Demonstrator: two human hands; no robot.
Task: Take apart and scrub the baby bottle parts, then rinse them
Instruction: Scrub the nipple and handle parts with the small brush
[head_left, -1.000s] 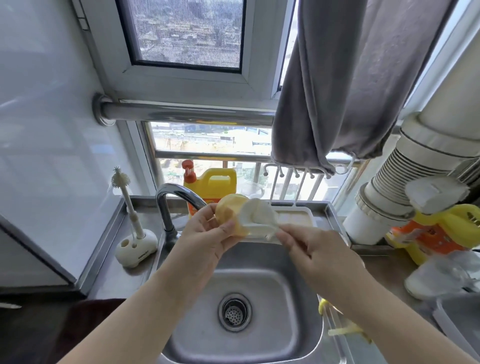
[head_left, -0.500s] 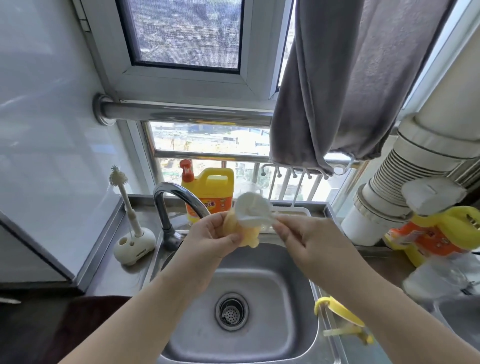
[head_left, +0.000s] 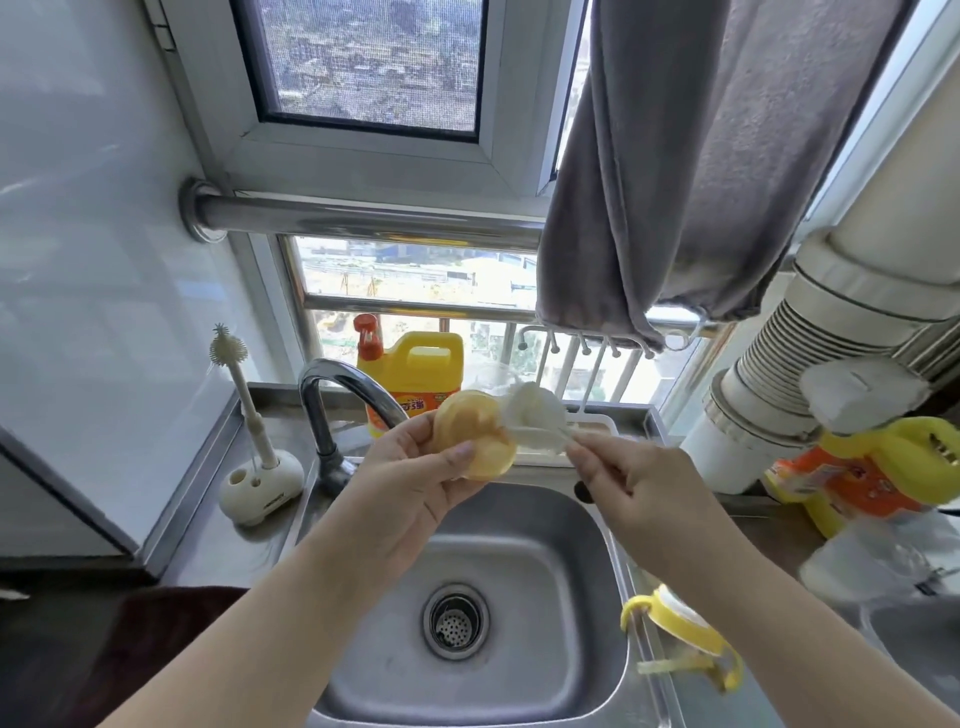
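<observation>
The brush head (head_left: 535, 413) is blurred, so its bristles cannot be made out, and its handle vanishes inside the right hand (head_left: 631, 480). The left hand (head_left: 410, 470) covers the lower left side of the amber bottle part (head_left: 470, 434). The label text on the yellow detergent jug (head_left: 418, 374) is too small to read, and the faucet (head_left: 337, 395) hides the jug's lower left corner. The right forearm covers part of the yellow handled ring (head_left: 670, 621). The clear plastic items (head_left: 878, 561) on the counter at right are blurred.
</observation>
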